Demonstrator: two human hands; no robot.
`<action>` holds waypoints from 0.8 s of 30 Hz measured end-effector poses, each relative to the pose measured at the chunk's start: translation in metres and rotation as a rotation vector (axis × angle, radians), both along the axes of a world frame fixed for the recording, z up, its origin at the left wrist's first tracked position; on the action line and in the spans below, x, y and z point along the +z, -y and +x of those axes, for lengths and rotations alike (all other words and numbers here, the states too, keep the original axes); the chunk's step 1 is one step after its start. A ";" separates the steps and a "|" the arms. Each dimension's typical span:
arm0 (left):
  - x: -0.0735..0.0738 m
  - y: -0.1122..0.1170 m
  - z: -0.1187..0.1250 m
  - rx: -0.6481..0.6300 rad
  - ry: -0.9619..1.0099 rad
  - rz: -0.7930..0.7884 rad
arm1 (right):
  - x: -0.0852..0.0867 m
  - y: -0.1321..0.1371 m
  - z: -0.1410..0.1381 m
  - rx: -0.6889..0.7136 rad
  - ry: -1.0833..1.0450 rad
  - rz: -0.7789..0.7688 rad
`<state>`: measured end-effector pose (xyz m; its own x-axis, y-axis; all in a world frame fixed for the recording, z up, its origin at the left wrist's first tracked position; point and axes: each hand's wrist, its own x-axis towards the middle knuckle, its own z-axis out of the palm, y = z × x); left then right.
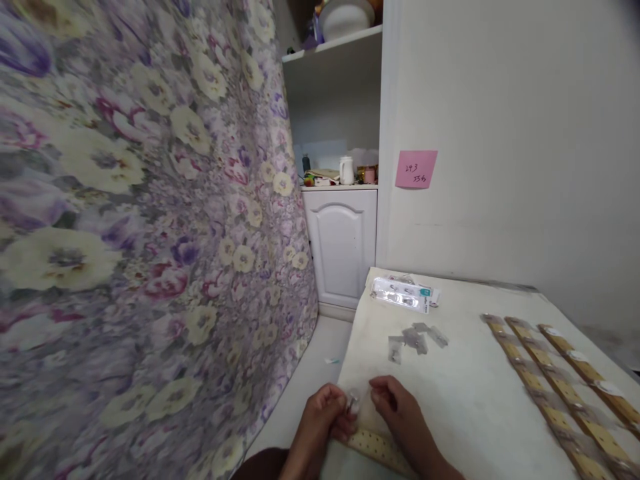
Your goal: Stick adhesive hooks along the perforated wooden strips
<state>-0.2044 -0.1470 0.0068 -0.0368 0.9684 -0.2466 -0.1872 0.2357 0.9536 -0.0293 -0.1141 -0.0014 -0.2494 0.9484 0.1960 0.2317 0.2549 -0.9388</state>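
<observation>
At the near left edge of the white table, my left hand (327, 412) is closed, its thumb and fingers pinching a small clear plastic bag (354, 401) with a small shiny piece inside. Just to the right, my right hand (400, 417) is curled with thumb and forefinger close together; whatever they pinch is too small to make out. Below both hands lies a pale wooden strip (377, 450) with rows of small holes, partly covered by my right wrist. Farther up the table lie several small clear packets (415, 338) in a loose cluster.
Blister packages (401, 293) lie at the table's far left corner. On the right, rows of wooden strips (547, 387) carry clear packets. A floral curtain (150, 233) hangs at left; a white cabinet (341, 247) stands behind. A pink note (416, 169) is on the wall.
</observation>
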 end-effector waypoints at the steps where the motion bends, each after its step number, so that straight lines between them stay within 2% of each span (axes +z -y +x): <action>1: 0.000 0.002 -0.004 0.013 -0.019 0.000 | 0.002 -0.003 -0.005 0.016 -0.009 -0.044; 6: -0.005 0.011 -0.024 0.077 -0.097 0.025 | 0.004 -0.017 -0.047 0.071 -0.020 -0.118; 12: -0.013 0.018 -0.044 0.237 -0.345 0.056 | -0.009 -0.028 -0.088 0.116 0.029 -0.134; 17: -0.023 0.021 -0.050 0.248 -0.398 -0.006 | -0.019 -0.024 -0.093 0.108 0.116 -0.130; 24: -0.028 0.026 -0.045 0.224 -0.347 -0.141 | -0.025 -0.016 -0.090 0.081 0.254 -0.130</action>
<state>-0.2493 -0.1727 -0.0217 -0.3464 0.8849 -0.3115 0.0776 0.3580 0.9305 -0.1189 -0.0983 -0.0262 -0.3512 0.9363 -0.0040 0.4472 0.1640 -0.8793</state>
